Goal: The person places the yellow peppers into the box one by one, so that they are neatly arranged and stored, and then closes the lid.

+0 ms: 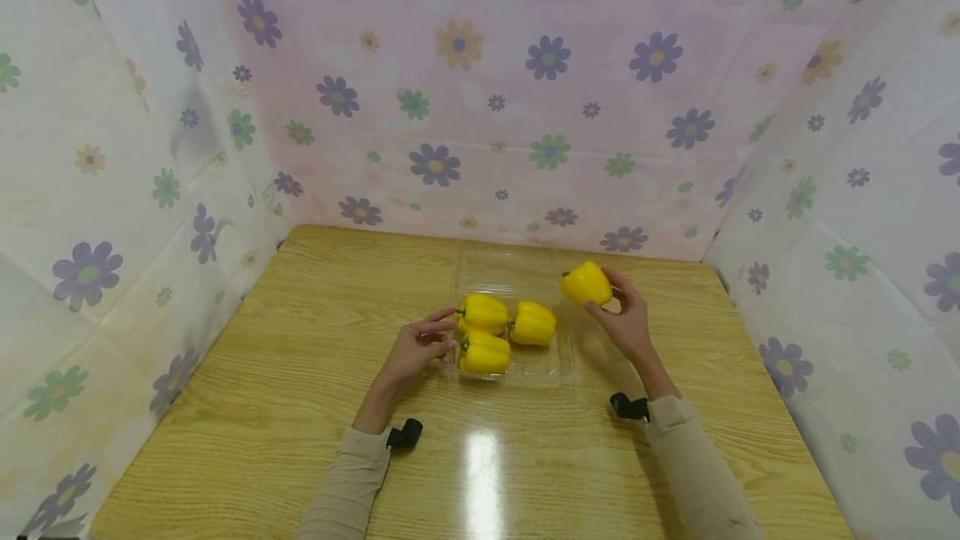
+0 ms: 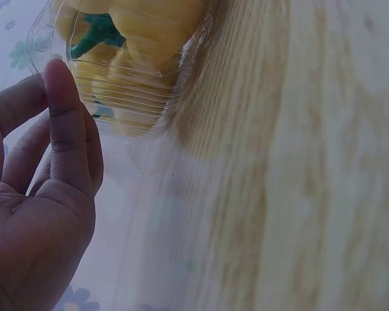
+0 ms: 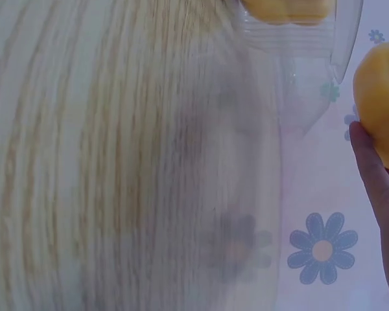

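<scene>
A clear plastic clamshell box [image 1: 564, 367] lies on the table with its lid [image 1: 491, 267] folded open toward the back. Inside it are three yellow bell peppers with green stems: one at the back left [image 1: 483, 313], one at the front left [image 1: 486, 354] and one toward the right [image 1: 534, 323]. My left hand [image 1: 412, 350] pinches the box's left rim between thumb and fingers, seen close up in the left wrist view. Off the box's right back corner, my right hand [image 1: 628, 319] grips another yellow bell pepper [image 1: 587, 283], raised, its stem pointing left.
The wooden table [image 1: 315, 340] meets a flowered cloth wall [image 1: 495, 107] at the back, with similar cloth on both sides. A small black camera [image 1: 405, 434] sits at the left wrist, another [image 1: 628, 407] at the right one.
</scene>
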The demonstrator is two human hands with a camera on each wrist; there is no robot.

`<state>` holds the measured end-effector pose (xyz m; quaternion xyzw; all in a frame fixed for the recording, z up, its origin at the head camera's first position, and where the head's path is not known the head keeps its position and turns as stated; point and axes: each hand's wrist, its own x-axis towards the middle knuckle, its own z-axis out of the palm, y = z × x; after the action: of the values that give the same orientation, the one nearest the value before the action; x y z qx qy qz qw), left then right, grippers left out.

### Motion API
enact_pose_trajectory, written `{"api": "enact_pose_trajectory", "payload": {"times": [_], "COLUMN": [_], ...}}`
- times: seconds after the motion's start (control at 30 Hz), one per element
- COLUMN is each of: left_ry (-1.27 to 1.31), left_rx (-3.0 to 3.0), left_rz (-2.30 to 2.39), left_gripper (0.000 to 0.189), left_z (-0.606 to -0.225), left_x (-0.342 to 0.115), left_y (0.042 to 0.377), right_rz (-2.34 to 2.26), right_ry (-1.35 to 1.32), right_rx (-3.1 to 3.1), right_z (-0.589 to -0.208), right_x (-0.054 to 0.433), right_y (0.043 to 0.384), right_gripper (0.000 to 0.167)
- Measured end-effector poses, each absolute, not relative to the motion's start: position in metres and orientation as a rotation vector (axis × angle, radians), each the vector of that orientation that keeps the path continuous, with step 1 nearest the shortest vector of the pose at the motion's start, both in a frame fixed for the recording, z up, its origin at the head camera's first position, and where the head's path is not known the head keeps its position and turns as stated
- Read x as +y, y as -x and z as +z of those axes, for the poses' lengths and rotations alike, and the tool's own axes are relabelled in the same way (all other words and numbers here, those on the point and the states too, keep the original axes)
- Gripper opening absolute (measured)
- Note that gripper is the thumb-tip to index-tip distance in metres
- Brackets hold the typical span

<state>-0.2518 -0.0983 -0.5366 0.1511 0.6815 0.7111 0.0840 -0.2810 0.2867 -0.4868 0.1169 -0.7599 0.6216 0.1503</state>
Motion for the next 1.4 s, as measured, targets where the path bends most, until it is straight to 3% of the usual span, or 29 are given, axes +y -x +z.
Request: {"api": "enact_pose_trajectory", "payload": {"times": [0.17,1.4], "left_ry": [-0.441,-0.447], "left_rx": [2.032,2.051], "left_rz": [2.121,2.114], "left_gripper": [0.036,0.035], "left_z": [-0.537,-0.536], "left_x": [-0.098,-0.098], "left_y": [0.251,0.250], "right_rz": [1.848,1.936], "right_ry": [-0.449,-0.875], "right_rx": [-2.143,-2.261], "right_z": [-0.503,-0.498], "right_x": [0.291,0.275], "right_y": [0.285,0.237], "right_gripper": [0.061,0.060]}}
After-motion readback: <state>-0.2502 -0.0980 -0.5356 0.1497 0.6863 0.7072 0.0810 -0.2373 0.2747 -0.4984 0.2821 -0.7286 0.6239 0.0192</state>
